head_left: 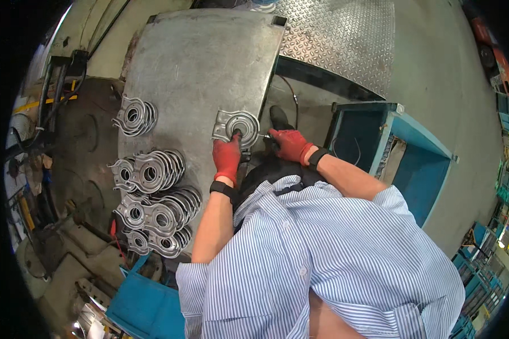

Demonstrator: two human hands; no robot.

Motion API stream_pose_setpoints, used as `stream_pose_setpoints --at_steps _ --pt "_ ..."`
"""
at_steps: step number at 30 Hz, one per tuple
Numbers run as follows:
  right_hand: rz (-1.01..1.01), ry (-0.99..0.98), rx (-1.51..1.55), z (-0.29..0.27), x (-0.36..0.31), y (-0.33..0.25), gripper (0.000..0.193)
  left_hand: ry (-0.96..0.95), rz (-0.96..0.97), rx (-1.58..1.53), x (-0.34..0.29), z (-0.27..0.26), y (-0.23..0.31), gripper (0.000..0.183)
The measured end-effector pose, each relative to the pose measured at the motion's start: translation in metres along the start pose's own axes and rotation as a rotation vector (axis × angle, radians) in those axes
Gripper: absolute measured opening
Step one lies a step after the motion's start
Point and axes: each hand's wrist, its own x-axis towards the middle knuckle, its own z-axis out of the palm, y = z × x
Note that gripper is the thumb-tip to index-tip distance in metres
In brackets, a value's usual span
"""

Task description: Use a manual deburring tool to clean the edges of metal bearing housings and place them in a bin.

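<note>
Our red-gloved left hand (227, 159) touches a round metal plate (245, 121) at the right edge of the surface (198, 68), grip unclear; our right hand (290, 146) has fingers closed around a thin tool (264, 135).

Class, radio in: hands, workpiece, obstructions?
Left red-gloved hand on round-ended silver metal bracket; right red-gloved hand holding thin silver rod beside it. Bracket near edge of grey metal table. Stacked silver brackets left, clear of hands.
</note>
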Motion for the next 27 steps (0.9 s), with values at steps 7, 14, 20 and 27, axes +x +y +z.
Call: stream_pose_setpoints --at_steps 7,14,20,27 --pt "0.038 0.018 -0.025 -0.002 0.001 -0.008 0.043 0.017 -0.064 -0.125 0.003 0.001 0.002 0.041" --pt "0.036 0.027 -0.02 -0.014 0.0 -0.017 0.036 -0.035 -0.08 -0.122 0.004 0.0 0.0 0.041" --pt "0.016 0.035 -0.02 -0.015 -0.001 -0.014 0.037 -0.052 -0.065 -0.081 0.005 -0.003 0.005 0.041" --pt "0.023 -0.028 -0.054 -0.007 0.002 -0.005 0.042 -0.055 -0.091 -0.053 0.004 -0.002 0.006 0.041"
